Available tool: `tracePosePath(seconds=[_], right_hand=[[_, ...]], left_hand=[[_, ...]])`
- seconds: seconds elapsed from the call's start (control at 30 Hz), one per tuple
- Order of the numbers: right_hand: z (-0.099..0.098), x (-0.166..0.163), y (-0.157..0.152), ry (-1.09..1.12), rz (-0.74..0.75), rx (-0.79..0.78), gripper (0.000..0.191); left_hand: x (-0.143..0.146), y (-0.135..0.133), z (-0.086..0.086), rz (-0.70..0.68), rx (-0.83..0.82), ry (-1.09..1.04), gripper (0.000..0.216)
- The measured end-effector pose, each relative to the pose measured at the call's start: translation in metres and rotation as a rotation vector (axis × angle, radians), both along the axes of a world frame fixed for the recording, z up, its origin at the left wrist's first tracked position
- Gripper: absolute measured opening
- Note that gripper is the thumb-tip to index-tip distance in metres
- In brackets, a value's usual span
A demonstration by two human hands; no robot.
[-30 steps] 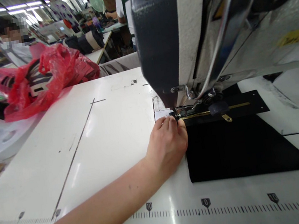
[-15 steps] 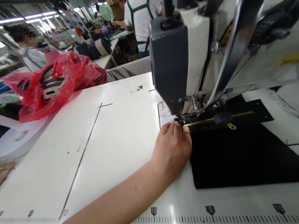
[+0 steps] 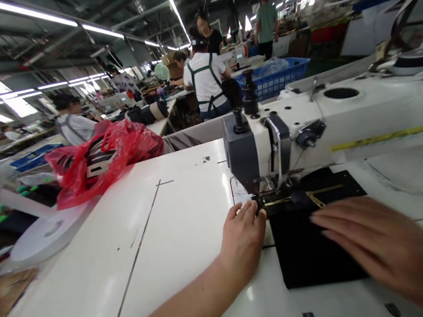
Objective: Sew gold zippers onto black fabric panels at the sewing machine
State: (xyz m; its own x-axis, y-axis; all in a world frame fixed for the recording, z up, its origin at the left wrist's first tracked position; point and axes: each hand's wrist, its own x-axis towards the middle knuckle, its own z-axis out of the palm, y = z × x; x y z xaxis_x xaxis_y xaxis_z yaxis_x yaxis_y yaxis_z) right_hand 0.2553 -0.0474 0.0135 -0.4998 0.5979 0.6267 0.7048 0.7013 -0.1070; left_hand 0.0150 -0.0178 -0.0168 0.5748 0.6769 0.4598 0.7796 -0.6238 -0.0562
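Note:
A black fabric piece lies flat under the needle area of a sewing machine. A zipper with gold teeth runs along its upper part. The gold zipper pull sits near the right end. My left hand is at the zipper's left end, its thumb and bent fingertips closed on the edge beside the presser foot; the exact grip is partly hidden. My right hand, smeared by motion, hovers over the fabric's right part, fingers stretched out just below the pull and seemingly holding nothing.
A red plastic bag and a white fan stand at the table's left side. The white tabletop carries ruler marks along its front edge. Beyond are a blue crate and several people at work.
My right hand has come into view from the right, over the fabric. The zipper pull has tilted up to the left. My left hand stays by the needle; the head view has tipped upward.

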Motion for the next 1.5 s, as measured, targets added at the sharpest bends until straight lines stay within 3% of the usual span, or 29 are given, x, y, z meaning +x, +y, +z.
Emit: tracePosePath(seconds=[0.13, 0.23, 0.67, 1.5], right_hand=[[-0.018, -0.053, 0.034, -0.132, 0.006, -0.005, 0.029], [-0.025, -0.067, 0.043, -0.145, -0.02, -0.022, 0.029], [-0.024, -0.067, 0.041, -0.124, -0.012, -0.056, 0.03], [-0.023, -0.066, 0.052, -0.123, -0.017, -0.114, 0.028]], left_hand=[[-0.004, 0.0, -0.007, 0.026, 0.02, -0.034, 0.018], [-0.005, 0.005, -0.007, -0.029, 0.017, -0.067, 0.017], [-0.005, 0.01, 0.001, -0.134, 0.06, -0.065, 0.02], [-0.007, 0.024, 0.004, -0.146, -0.03, -0.094, 0.012]])
